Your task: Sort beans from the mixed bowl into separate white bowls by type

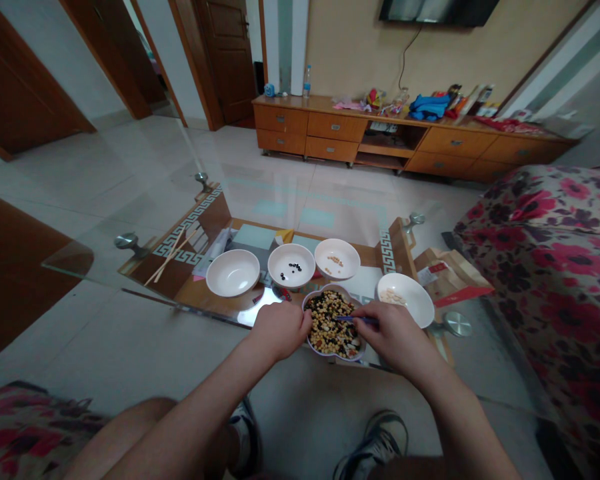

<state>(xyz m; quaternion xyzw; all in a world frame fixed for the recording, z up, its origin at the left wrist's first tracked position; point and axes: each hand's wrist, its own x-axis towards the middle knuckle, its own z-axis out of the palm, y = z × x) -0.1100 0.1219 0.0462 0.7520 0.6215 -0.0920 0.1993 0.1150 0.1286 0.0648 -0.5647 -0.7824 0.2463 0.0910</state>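
My left hand [280,331] sits curled against the left rim of a lobed white dish [339,356] heaped with mixed beans [327,327]; its fingertips are hidden. My right hand [395,337] pinches a thin blue tool [353,319], whose tip reaches into the beans. Behind them stand several white bowls: a bare one [233,273], one with black beans [291,253], one with small tan beans [337,248]. A fourth bowl [416,300] with pale beans [393,297] tilts just right of my right hand.
The bowls stand on a glass-topped table [105,257] with metal standoffs [130,243]. Chopsticks [167,259] lie at its left, beside papers [213,252]. A cardboard box [453,277] stands to the right, next to a floral sofa [545,267]. A wooden cabinet [380,133] stands ahead.
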